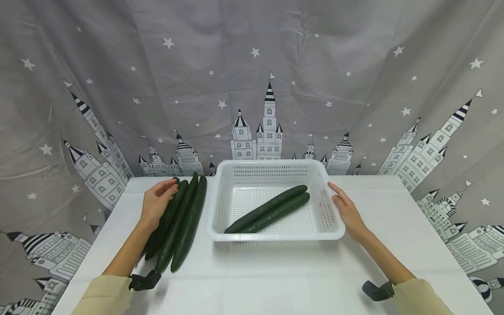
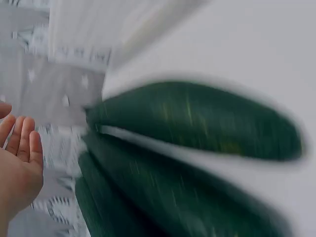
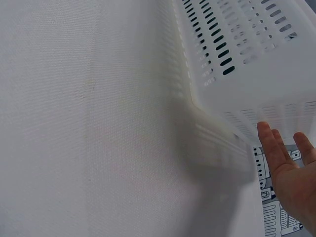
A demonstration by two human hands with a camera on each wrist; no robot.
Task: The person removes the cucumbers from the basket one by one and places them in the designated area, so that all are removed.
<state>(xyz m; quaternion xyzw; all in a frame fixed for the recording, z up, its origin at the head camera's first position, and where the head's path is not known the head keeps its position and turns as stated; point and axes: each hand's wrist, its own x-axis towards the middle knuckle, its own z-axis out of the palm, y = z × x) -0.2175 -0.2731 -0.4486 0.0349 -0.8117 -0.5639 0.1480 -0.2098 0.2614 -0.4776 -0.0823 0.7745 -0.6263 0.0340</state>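
Several dark green cucumbers (image 1: pixel 190 225) lie side by side on the table, left of a white plastic basket (image 1: pixel 275 237). Over the far end of that group is my left hand (image 1: pixel 154 203), its fingers loosely bent and holding nothing. The left wrist view shows this hand (image 2: pixel 19 163) beside the tips of the cucumbers (image 2: pixel 197 121), which look blurred there. Two more cucumbers (image 1: pixel 271 210) lie slantwise together inside the basket. My right hand (image 1: pixel 350 214) is at the basket's right side, fingers extended by the rim. In the right wrist view its fingertips overlap the slotted basket wall (image 3: pixel 266 89).
A white cloth (image 1: pixel 283 280) covers the table. Behind it hangs a grey curtain (image 1: pixel 252 87) printed with castles and stars, close to the table's far edge. A small black device (image 1: pixel 145 281) sits at the left wrist, another (image 1: pixel 378 291) at the right.
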